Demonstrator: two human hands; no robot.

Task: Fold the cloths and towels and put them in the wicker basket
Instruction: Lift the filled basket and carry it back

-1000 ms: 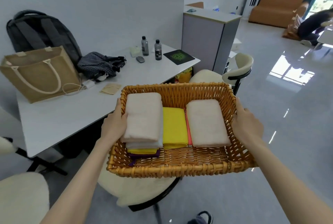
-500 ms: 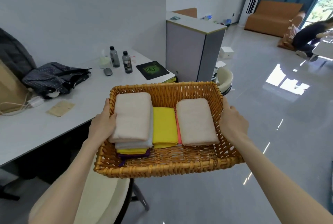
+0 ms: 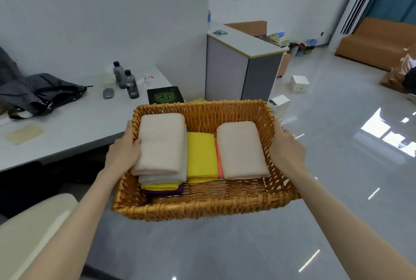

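The folding and filling looked finished, and the step in hand was carrying the load. The rectangular honey-coloured wicker basket (image 3: 202, 208) hung in the air over the glossy grey floor (image 3: 337, 189), just beside the corner of the white table (image 3: 74, 126), and rested on nothing. The left hand (image 3: 122, 155) was wrapped round the left wall, its thumb against the top of a stack. The right hand (image 3: 286, 146) clasped the right wall, thumb over the rim. Inside, a folded beige towel (image 3: 161, 144) topped a pile of a pale grey towel, a yellow cloth and a purple cloth (image 3: 164, 192). A flat folded yellow cloth (image 3: 201, 155) lay in the middle. A second folded beige towel (image 3: 242, 151) lay on the right, with a coral cloth (image 3: 220, 162) peeping out beside it. No loose cloth showed on the table. The next move probably called for setting the basket down level on a firm surface, both hands lowering together so the taller left pile did not slide.
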